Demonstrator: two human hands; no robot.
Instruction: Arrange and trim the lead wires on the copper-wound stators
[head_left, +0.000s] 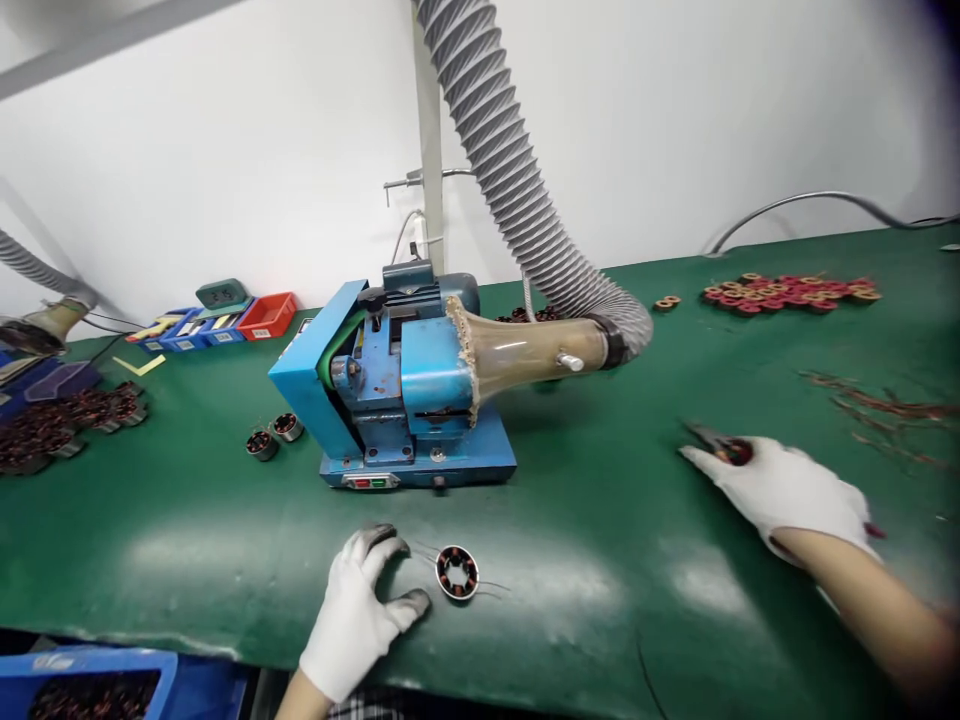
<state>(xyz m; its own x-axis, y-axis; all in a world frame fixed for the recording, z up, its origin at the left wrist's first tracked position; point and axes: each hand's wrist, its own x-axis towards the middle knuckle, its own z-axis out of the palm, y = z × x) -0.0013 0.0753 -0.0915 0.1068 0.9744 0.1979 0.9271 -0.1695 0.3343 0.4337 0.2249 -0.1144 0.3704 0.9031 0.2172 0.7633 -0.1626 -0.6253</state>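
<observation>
My left hand (360, 605), in a white glove with dark fingertips, is at the near edge of the green table with its fingers apart and nothing in them. Just right of it a round metal ring with copper windings (457, 573) lies flat, thin wires sticking out on both sides. Over on the right, my right hand (784, 490), also gloved, is closed around a pair of pliers (716, 440) whose jaws point to the upper left. Dark red parts of the pliers show by the fingers and below the palm.
A blue machine (420, 390) with a grey hose (517, 170) stands in the middle. Two wound rings (274, 437) sit to its left, with a pile of more (67, 425) farther left. Red rings (787, 293) and loose wires (885, 405) lie at right. Blue bin (169, 675) at lower left.
</observation>
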